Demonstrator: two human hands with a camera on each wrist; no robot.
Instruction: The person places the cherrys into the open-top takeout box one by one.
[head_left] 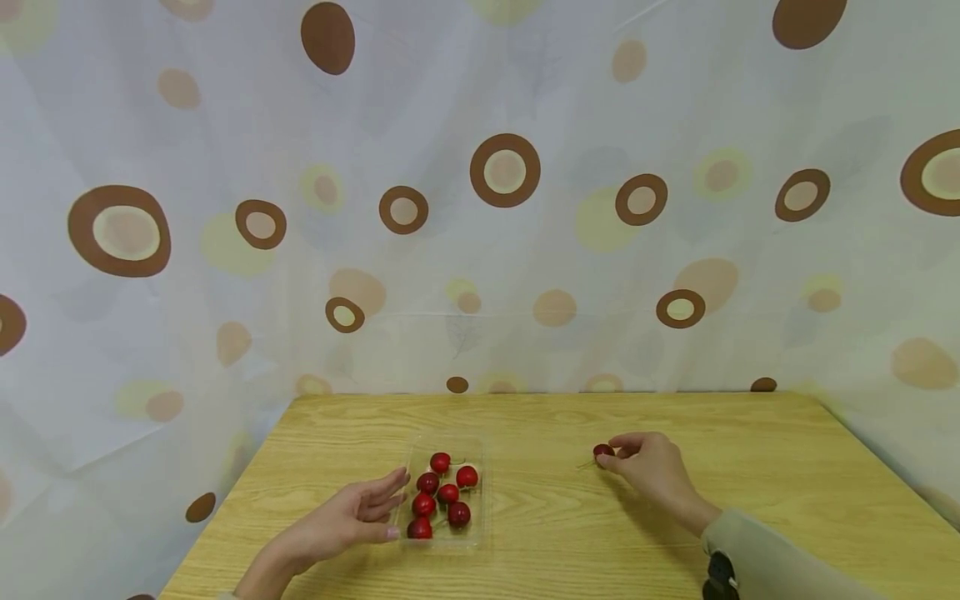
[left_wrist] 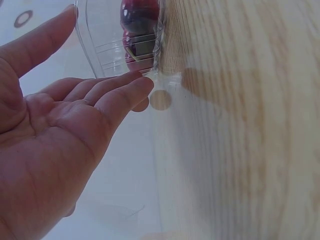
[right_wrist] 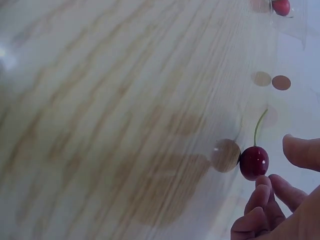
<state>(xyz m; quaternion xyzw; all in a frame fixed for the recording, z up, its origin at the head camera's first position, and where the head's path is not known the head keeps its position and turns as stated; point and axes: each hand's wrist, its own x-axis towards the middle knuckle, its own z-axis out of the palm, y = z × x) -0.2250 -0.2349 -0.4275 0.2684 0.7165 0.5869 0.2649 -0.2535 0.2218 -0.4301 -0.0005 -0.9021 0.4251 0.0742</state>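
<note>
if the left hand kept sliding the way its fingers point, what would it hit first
Probably the clear plastic tray of cherries: the left hand lies open with fingertips at its near wall, seemingly touching.

The head camera is looking forward and down from the near edge of the table (head_left: 570, 533), taking in both hands and the curtain backdrop (head_left: 480, 208) from afar. Each wrist camera is viewing close along the tabletop. The clear tray (head_left: 420, 454) is appearing in all three views.
</note>
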